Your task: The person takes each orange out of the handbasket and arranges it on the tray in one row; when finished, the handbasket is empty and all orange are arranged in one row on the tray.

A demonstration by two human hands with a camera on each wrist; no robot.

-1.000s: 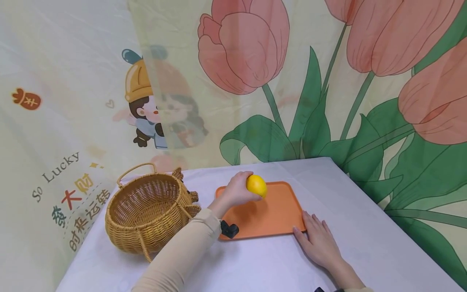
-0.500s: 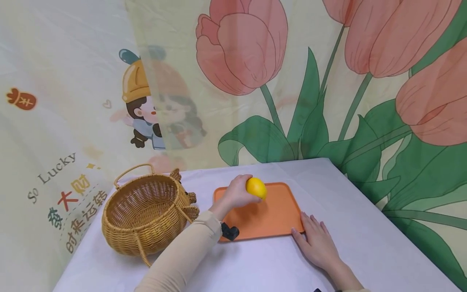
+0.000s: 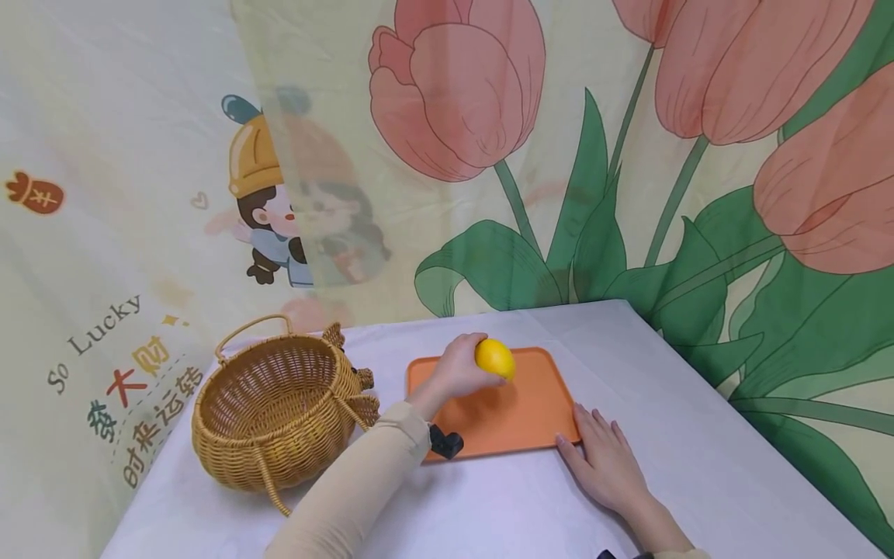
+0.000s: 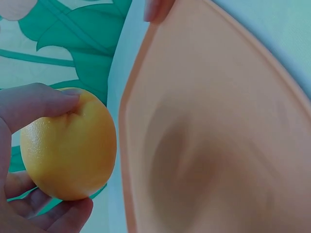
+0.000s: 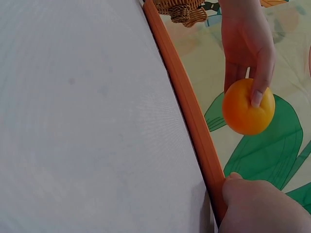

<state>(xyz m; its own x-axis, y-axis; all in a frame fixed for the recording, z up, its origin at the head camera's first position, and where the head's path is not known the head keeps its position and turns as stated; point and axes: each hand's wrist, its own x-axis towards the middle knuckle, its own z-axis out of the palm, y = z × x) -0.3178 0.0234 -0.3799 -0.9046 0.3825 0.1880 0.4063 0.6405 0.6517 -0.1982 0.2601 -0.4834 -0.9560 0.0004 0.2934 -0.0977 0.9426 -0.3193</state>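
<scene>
My left hand (image 3: 457, 371) holds the lemon (image 3: 495, 359) above the far part of the orange tray (image 3: 517, 419), thumb and fingers curled round it (raised rim all round, bare tray floor below). My right hand (image 3: 608, 466) lies flat, fingers straight, touching the tray's near right corner. Wicker basket (image 3: 279, 407) sits left, apart from the tray.

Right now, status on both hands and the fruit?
Left hand grips the lemon, held above the orange tray. Right hand flat on the table, thumb at the tray's near corner. Tray bare beneath.
</scene>
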